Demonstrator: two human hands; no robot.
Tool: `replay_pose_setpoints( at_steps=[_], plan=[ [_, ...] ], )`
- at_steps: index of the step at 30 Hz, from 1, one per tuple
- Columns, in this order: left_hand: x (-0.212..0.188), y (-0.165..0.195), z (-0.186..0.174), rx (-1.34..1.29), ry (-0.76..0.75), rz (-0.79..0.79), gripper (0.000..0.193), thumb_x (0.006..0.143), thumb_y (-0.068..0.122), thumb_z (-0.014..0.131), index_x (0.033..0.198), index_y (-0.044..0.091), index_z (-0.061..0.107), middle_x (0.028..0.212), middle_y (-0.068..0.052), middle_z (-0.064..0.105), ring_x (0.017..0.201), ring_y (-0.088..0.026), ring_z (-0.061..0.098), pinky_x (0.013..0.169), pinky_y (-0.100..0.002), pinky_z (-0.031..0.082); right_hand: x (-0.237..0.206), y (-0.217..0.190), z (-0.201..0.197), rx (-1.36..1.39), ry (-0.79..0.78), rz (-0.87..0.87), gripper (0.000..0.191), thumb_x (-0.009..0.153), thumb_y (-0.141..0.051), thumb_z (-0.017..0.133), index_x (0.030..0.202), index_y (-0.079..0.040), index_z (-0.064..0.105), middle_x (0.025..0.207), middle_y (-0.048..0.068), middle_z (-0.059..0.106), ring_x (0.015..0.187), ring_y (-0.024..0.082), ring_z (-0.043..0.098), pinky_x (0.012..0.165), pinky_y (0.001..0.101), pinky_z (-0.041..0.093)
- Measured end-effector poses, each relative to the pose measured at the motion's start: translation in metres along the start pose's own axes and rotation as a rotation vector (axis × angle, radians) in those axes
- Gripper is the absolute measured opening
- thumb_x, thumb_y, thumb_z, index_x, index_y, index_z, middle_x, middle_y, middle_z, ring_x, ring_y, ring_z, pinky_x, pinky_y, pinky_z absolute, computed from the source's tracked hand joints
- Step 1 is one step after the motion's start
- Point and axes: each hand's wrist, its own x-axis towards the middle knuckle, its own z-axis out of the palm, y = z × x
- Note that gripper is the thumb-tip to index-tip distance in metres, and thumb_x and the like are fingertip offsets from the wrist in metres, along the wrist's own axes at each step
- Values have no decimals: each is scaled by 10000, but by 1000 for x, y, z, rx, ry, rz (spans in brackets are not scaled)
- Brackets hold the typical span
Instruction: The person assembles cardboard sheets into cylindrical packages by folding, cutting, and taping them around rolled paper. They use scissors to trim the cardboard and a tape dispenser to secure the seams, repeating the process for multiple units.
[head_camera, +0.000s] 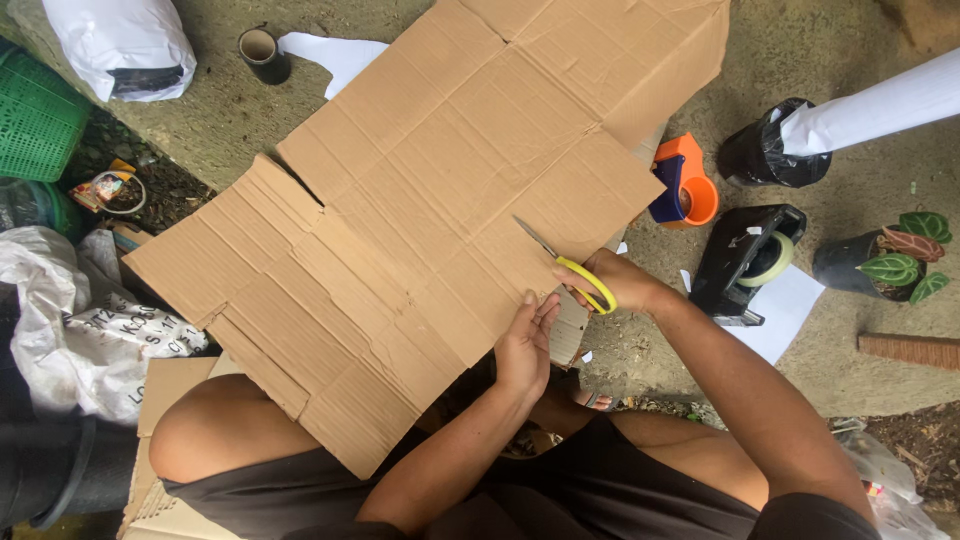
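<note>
A large flattened brown cardboard box (420, 190) lies across my lap and the ground in front of me. My right hand (612, 280) grips yellow-handled scissors (568, 266), whose blades point up and left onto the cardboard's near right edge. My left hand (526, 345) holds the cardboard's near edge just below the scissors, fingers on top of the sheet. My knees are partly hidden under the cardboard.
An orange and blue tape dispenser (684, 184) and a black tape dispenser (745, 260) sit to the right. Potted plants (885, 262), a white sheet (785, 310), a green basket (35, 115), white bags (120, 45) and a small cup (262, 52) surround me.
</note>
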Motion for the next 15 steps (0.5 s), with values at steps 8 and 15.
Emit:
replay_pose_setpoints(
  at_steps=[8,15],
  plan=[
    [32,-14,3,-36,60,68,425,1022,367,692,1265,31,601,1139,-53,636,1044,-174,572,962,-329,466,-12,11,14,73,-62,-55,592,901,-648,566,906,-65,670,642,11,616,563,114,603,501,279,503],
    [17,16,20,11,-162,80,479,1057,394,565,1410,73,531,1321,-123,625,1233,-217,580,1077,-339,460,-91,35,-38,-221,-289,5,604,852,-689,558,932,-97,647,685,38,630,626,150,631,556,330,522]
  ],
)
